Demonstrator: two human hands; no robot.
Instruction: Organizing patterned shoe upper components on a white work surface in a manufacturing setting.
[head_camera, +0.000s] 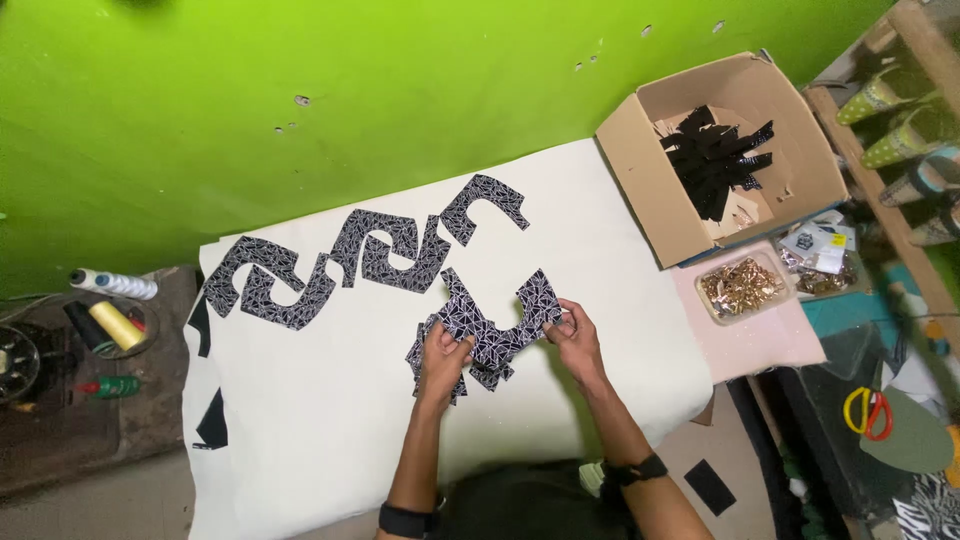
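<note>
I hold the top patterned fabric piece (492, 322), a black U-shaped cut with white line print, by its two arms over a small stack of like pieces (440, 365) on the white work sheet (320, 420); my left hand (444, 350) pinches one arm, my right hand (572, 335) is closed on the other. To do this well, I judge I should keep both pinches near the edges and lift level, so the pieces beneath do not shift. Beyond my left hand a laid row of matching pieces (360, 258) runs away from me. Past my right hand an open cardboard box (640, 170) holds black cut strips (715, 160), and nearer, a clear tub (742, 288) holds small gold-coloured fittings.
</note>
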